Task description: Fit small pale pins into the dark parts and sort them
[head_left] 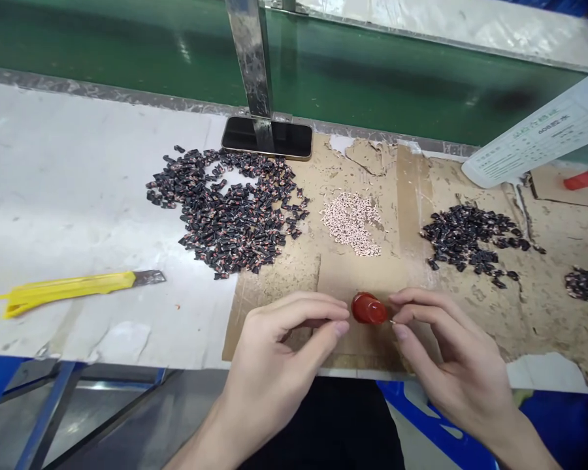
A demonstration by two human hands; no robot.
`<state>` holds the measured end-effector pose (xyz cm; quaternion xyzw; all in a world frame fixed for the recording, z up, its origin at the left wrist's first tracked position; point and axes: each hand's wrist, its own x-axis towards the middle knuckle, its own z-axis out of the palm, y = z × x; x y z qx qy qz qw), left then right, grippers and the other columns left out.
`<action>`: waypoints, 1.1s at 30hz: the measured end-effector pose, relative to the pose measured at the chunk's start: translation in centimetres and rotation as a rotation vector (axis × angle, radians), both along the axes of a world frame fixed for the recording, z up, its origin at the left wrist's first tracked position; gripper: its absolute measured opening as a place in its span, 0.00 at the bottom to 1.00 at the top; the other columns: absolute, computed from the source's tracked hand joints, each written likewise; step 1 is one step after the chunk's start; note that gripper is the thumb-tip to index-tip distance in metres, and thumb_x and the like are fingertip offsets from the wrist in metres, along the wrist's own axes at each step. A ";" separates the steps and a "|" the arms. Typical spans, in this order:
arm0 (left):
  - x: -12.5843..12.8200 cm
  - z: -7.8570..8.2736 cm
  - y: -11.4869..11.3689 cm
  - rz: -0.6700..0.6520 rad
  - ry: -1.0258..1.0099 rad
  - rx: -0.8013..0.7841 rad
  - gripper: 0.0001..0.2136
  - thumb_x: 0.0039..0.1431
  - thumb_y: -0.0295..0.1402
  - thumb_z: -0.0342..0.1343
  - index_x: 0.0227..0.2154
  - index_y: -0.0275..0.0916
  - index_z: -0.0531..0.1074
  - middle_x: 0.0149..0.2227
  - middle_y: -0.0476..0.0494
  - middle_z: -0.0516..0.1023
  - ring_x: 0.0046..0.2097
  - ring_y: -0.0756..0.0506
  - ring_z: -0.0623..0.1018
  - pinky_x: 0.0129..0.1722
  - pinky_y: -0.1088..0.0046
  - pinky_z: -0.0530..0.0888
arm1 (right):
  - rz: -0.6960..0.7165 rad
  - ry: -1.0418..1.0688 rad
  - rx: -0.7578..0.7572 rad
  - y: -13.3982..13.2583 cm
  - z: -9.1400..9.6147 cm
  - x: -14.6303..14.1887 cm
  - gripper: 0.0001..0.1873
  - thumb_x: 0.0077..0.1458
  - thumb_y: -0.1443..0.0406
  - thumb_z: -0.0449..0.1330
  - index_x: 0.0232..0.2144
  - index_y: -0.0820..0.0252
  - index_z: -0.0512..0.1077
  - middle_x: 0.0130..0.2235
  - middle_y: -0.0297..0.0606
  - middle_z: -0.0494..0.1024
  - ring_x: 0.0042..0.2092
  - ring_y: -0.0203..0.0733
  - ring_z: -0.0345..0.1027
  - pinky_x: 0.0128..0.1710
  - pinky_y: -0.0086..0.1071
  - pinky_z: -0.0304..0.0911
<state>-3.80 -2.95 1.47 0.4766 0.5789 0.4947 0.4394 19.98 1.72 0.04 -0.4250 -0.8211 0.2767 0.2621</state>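
Left: the left hand (284, 346) curls, fingers beside the red plastic cap (369, 308); any grip cannot be told.
Right: the right hand (445, 346) pinches a thin metal pin (392, 321) fingertip to fingertip, suiting its smallness.
Ahead of the fingers: black-and-red small parts (230, 215) and pale granules (351, 223) lie in separate heaps.
Left of the fingers: a yellow utility knife (66, 292) lies aside on the worktop (102, 163).

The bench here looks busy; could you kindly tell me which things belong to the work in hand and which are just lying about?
In use: left hand, right hand, red rounded object, dark pieces, pale pieces.
Lying about: yellow utility knife, smartphone, printed sheet.
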 end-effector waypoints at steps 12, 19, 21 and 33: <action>-0.3 -0.9 -0.8 0.021 -0.009 -0.064 0.11 0.65 0.24 0.61 0.44 0.46 0.81 0.45 0.52 0.83 0.43 0.53 0.84 0.45 0.85 0.79 | 0.079 -0.133 0.171 0.0 0.5 -0.7 0.12 0.61 0.76 0.61 0.44 0.59 0.70 0.50 0.44 0.75 0.51 0.42 0.73 0.54 0.35 0.69; -0.1 -0.1 -0.3 0.058 -0.075 -0.112 0.08 0.60 0.23 0.65 0.35 0.43 0.85 0.37 0.51 0.84 0.38 0.53 0.83 0.37 0.88 0.78 | 0.038 -0.063 0.111 0.0 0.5 -0.5 0.12 0.60 0.76 0.63 0.44 0.57 0.72 0.50 0.42 0.76 0.50 0.43 0.73 0.54 0.35 0.69; 0.5 0.1 0.0 0.033 -0.174 -0.168 0.08 0.59 0.23 0.65 0.34 0.42 0.86 0.35 0.50 0.84 0.33 0.54 0.81 0.32 0.87 0.77 | -0.032 0.030 -0.005 -0.1 0.9 -0.6 0.11 0.61 0.74 0.63 0.42 0.54 0.74 0.49 0.41 0.76 0.50 0.43 0.73 0.53 0.35 0.69; 3.4 0.1 0.8 -0.155 -0.959 -0.514 0.04 0.59 0.30 0.69 0.34 0.34 0.82 0.26 0.49 0.82 0.29 0.55 0.80 0.33 0.84 0.78 | -0.103 0.423 -0.396 -1.2 3.2 -1.6 0.07 0.65 0.71 0.60 0.37 0.52 0.74 0.44 0.38 0.80 0.45 0.40 0.79 0.43 0.26 0.78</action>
